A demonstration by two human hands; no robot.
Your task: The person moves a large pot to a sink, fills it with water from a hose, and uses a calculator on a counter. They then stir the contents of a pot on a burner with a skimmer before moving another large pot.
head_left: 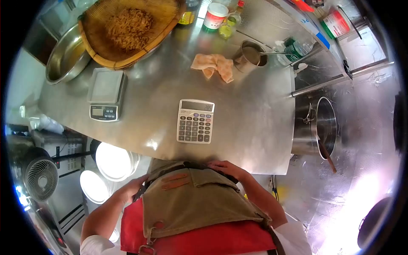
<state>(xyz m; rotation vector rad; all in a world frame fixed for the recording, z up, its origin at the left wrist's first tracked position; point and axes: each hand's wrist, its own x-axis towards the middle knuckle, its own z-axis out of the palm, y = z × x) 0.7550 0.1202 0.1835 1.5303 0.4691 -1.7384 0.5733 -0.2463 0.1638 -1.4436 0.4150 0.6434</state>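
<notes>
My left hand (135, 188) is at the left side of my waist, against the dark strap of the brown apron (195, 204); its fingers are mostly hidden. At the apron's front edge, close to the table, my right hand (226, 167) lies with its fingers stretched out over the dark strap, nothing visible in it. A calculator (195, 121) lies on the steel table (148, 102) in front of me. To its left stands a digital scale (105, 94) with a bare platform. An orange cloth (213, 66) lies crumpled beside a metal pot (250, 57) with a handle sticking out.
Back left, a woven basket (87, 40) holds brown shreds beside a steel bowl (68, 57). A white-red tub (215, 17) and bottles stand at the back. Right of the table is a large pot (325, 127) with a wooden stick; a fan (41, 180) stands at left.
</notes>
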